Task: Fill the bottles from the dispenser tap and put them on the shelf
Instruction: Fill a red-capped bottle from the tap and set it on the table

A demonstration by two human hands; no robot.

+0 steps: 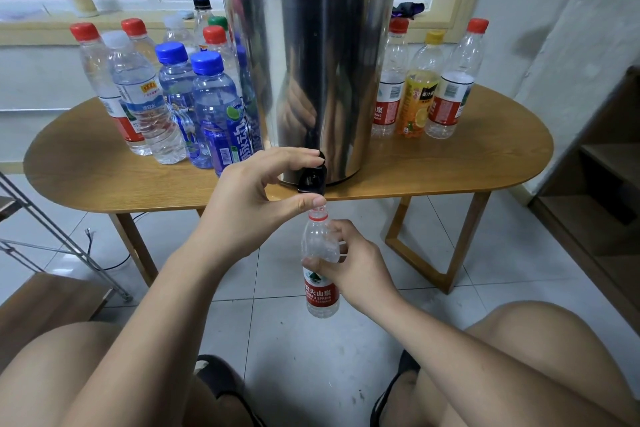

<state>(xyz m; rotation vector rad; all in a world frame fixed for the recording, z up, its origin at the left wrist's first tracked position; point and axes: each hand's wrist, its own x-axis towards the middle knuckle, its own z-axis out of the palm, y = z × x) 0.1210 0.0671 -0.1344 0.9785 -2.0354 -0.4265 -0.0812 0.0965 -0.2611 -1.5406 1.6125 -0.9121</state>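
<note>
Bare knees (540, 350) sit lowest in view, over the tiled floor (294, 357). Between them the right hand (356, 267) is clamped round the shoulder of an uncapped, red-labelled bottle (321, 291), held upright with its mouth just under the black tap (313, 178). Left hand (249, 198) pinches that tap, fingers on top, thumb beside the bottle's mouth. Behind, the steel dispenser (311, 45) stands on the wooden desk (450, 166), with capped bottles (173, 97) on either side.

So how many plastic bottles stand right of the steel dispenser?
3: a red-capped clear bottle beside the steel dispenser, a yellow-capped juice bottle, then a second red-capped bottle outermost. The dispenser may hide more.
</note>
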